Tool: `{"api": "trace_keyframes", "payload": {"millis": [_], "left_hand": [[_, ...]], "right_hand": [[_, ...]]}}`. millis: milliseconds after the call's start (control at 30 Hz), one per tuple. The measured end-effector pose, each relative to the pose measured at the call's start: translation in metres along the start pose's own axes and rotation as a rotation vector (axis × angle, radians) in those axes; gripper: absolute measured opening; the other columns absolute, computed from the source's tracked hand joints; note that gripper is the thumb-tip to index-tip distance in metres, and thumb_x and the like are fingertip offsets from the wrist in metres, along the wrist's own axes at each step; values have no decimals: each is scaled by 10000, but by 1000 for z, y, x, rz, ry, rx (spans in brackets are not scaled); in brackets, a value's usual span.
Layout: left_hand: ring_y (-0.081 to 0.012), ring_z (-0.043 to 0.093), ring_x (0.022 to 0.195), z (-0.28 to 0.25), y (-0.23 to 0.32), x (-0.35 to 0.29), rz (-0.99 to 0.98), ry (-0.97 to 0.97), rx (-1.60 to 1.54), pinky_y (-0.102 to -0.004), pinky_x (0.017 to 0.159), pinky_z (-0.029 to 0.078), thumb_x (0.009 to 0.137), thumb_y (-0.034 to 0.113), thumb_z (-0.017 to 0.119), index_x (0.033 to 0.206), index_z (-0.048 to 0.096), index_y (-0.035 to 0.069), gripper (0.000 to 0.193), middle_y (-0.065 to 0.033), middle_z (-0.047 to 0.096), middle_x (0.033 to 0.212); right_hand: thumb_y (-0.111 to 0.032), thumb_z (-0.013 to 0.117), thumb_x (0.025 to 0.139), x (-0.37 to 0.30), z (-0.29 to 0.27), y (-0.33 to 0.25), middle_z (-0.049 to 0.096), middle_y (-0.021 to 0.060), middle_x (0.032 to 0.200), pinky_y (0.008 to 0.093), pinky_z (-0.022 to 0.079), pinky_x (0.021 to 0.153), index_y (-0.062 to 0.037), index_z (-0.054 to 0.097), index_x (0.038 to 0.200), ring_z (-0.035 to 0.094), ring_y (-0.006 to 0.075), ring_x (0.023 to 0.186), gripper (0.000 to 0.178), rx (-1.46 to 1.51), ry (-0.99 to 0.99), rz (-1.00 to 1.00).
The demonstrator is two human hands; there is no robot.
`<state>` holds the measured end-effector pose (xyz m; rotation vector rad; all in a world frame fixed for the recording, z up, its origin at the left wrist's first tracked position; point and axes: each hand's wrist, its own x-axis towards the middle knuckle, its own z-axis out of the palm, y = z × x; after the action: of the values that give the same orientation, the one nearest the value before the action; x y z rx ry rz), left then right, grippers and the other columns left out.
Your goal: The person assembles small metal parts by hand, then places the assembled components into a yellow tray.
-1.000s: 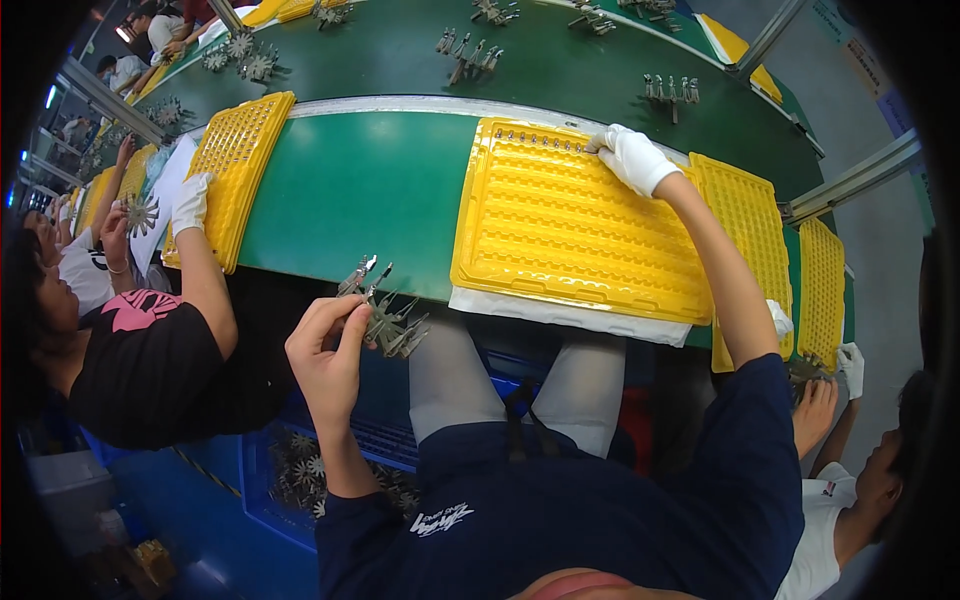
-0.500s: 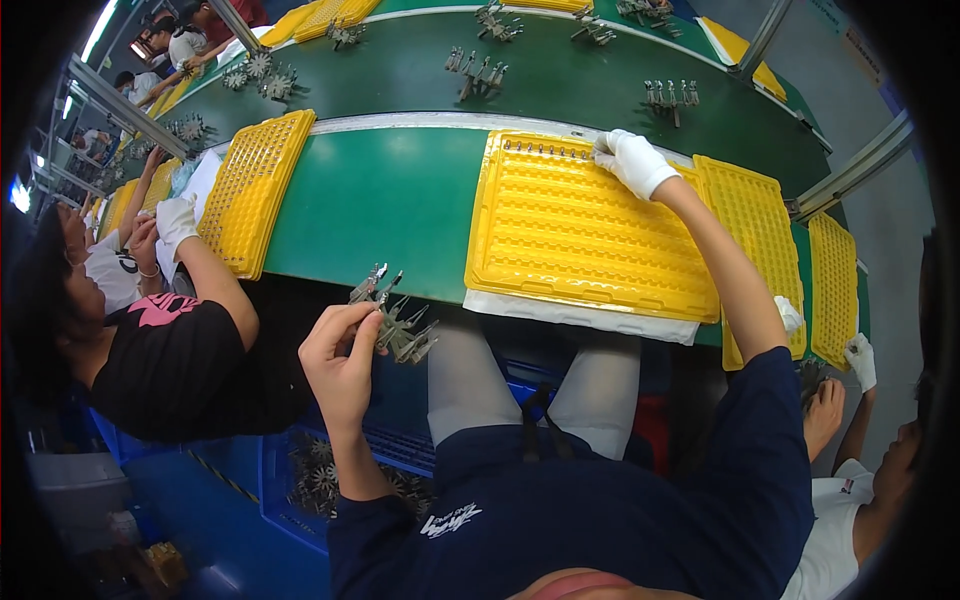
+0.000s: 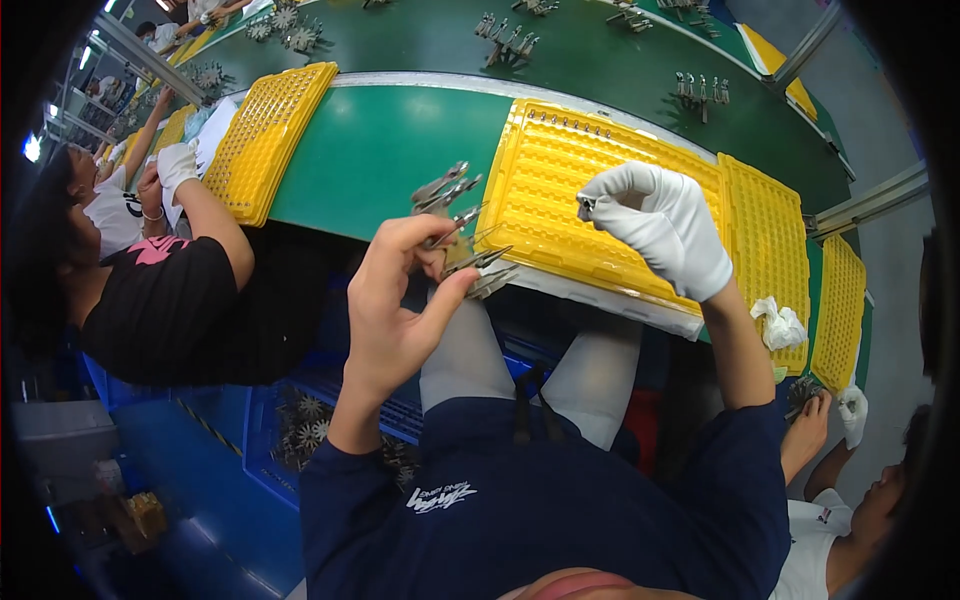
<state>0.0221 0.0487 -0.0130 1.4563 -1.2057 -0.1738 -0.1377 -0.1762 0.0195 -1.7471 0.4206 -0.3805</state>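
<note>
My bare left hand [image 3: 392, 305] holds a grey metal rack of spring clips [image 3: 442, 188], whose jaws fan out in several directions beside the near left edge of the yellow tray. Thumb and fingers curl around it, and part of the rack is hidden behind them. My right hand [image 3: 665, 232], in a white glove, pinches a small dark metal piece [image 3: 586, 208] above the yellow pocketed tray [image 3: 540, 225]. Along the tray's far edge runs a row of small metal pieces [image 3: 568, 122] set in pockets.
More yellow trays [image 3: 268, 140] lie left and right on the green bench [image 3: 390, 150]. Beyond a pale rail, clip racks [image 3: 505, 42] stand on a dark green surface. A crumpled white cloth [image 3: 780, 325] lies at right. A blue crate [image 3: 262, 430] of racks sits below. Co-workers sit both sides.
My right hand has come back from the tray's far row toward me and now shows a small piece in its pinch. My left hand has moved the clip rack up and right, nearer the tray.
</note>
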Motion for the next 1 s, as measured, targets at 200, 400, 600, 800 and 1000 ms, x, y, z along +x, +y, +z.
{"api": "trace_keyframes", "payload": {"millis": [200,400,600,800,1000], "left_hand": [[-197,634,784,13,23,12,113,-22,327,-295,717,509,798,-26,721,998,722,9,203,-159,655,1101],[-140,594,719,22,22,8,118,4,311,-259,644,474,828,-61,699,1000,718,-14,179,-123,605,1061],[-129,586,660,25,23,5,101,-73,400,-251,572,458,832,-72,706,999,713,-29,172,-92,568,966],[-213,656,652,25,18,8,265,-46,405,-309,526,485,820,-3,715,1010,693,9,192,-100,663,917],[-262,660,687,26,17,11,258,-42,360,-330,581,509,824,-26,689,992,670,-18,170,-115,661,902]], "right_hand": [[-71,692,880,-19,19,-8,729,91,876,280,537,751,15,723,975,676,117,810,132,-193,37,-117],[-55,718,817,-24,33,-7,695,137,835,362,548,702,-45,723,944,682,306,764,128,-479,91,-493],[-44,737,799,-25,44,-9,682,128,819,368,545,696,-63,723,945,677,306,768,148,-521,118,-544],[-30,739,789,-23,41,-15,666,120,796,369,536,680,-72,720,936,666,302,753,154,-571,111,-593],[-40,755,779,-26,39,-18,657,125,796,376,531,674,-66,715,939,661,306,752,167,-589,97,-572]]}}
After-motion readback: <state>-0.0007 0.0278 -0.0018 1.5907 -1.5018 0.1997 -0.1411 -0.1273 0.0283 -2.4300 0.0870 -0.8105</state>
